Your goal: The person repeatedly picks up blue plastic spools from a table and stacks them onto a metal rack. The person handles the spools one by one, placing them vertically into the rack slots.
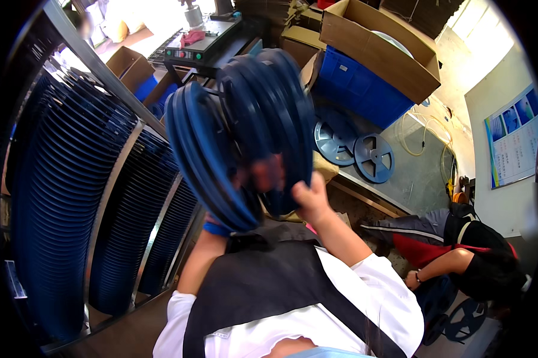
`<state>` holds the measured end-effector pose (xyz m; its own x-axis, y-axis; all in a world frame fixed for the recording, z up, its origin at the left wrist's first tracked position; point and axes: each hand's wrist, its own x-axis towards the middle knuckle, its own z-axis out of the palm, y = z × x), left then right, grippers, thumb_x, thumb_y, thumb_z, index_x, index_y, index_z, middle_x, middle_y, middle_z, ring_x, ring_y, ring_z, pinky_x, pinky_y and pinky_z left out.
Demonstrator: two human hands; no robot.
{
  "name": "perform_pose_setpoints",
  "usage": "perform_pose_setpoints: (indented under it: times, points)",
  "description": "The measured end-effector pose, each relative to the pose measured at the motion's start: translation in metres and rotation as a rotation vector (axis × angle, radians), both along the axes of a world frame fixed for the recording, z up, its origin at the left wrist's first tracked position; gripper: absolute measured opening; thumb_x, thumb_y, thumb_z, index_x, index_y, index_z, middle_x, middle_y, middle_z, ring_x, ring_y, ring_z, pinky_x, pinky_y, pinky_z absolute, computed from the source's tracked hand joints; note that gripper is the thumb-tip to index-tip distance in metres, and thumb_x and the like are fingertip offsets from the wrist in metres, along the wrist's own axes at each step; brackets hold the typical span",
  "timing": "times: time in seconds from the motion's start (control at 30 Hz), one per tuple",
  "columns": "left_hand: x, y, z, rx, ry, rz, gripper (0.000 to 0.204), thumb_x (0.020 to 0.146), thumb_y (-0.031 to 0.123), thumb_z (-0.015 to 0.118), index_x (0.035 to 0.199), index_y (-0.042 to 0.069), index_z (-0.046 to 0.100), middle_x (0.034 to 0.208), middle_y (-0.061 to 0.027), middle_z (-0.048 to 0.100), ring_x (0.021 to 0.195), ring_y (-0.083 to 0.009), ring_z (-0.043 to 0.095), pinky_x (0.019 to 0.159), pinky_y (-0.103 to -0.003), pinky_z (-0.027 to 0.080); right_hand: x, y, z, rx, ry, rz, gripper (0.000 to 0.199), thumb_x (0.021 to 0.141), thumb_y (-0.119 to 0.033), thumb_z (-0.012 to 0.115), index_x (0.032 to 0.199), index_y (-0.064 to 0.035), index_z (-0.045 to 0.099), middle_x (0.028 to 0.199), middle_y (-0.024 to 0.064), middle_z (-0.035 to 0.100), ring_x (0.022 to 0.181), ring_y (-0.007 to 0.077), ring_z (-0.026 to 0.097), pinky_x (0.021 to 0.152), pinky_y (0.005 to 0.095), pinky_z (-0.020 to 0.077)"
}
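A thick stack of dark blue plastic reels (212,143) is held up in front of my chest, splayed into two groups with a gap between them. My right hand (310,200) grips the right group at its lower edge, with the thumb on the near rim. My left hand (214,219), with a blue band at the wrist, supports the left group from below; its fingers are mostly hidden by the reels. Some blurred fingers show through the gap. Motion smears the right group of reels.
Racks packed with blue reels (66,197) stand at my left. Two loose reels (374,158) lie on a grey table (412,185) at right, near a blue crate (355,80) under a cardboard box (364,36). A co-worker (460,250) bends over reels at the right.
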<state>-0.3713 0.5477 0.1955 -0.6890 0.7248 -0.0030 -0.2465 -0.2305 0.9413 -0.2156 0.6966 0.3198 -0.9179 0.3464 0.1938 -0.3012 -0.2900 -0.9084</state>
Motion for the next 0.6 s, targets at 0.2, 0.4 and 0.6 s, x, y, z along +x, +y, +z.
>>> perform_pose_setpoints:
  times: [0.2,0.4,0.6]
  points:
    - [0.012,0.049,-0.011,0.035,-0.181,-0.236,0.04,0.091,0.021,0.058,0.124,0.001,0.049,0.111,-0.0108,0.057,0.102,-0.0197,0.058,0.09,-0.031,0.049,0.007,-0.02,0.013,0.549,-0.027,0.109,0.064,0.085,-0.038,0.067,0.129,0.0017,0.045,0.127,0.0211,0.051,0.12,0.0333,0.049,0.099,0.0383,0.0367]
    - [0.031,0.06,0.04,0.143,-0.464,-0.362,0.046,0.091,0.029,0.059,0.126,0.001,0.048,0.114,-0.0117,0.056,0.102,-0.0205,0.058,0.092,-0.033,0.049,0.069,0.029,0.017,0.255,-0.169,-0.148,0.053,0.085,-0.022,0.065,0.13,-0.0007,0.046,0.105,0.0146,0.064,0.095,0.022,0.065,0.084,0.0319,0.0498]
    - [0.063,0.099,0.08,0.466,-0.672,-0.653,0.063,0.084,0.044,0.065,0.128,0.003,0.046,0.122,-0.0116,0.051,0.109,-0.0223,0.054,0.097,-0.037,0.046,0.159,0.066,-0.022,-0.5,0.002,-0.712,0.054,0.093,-0.037,0.055,0.129,0.0014,0.044,0.099,0.0173,0.065,0.085,0.0269,0.067,0.077,0.0378,0.0552]
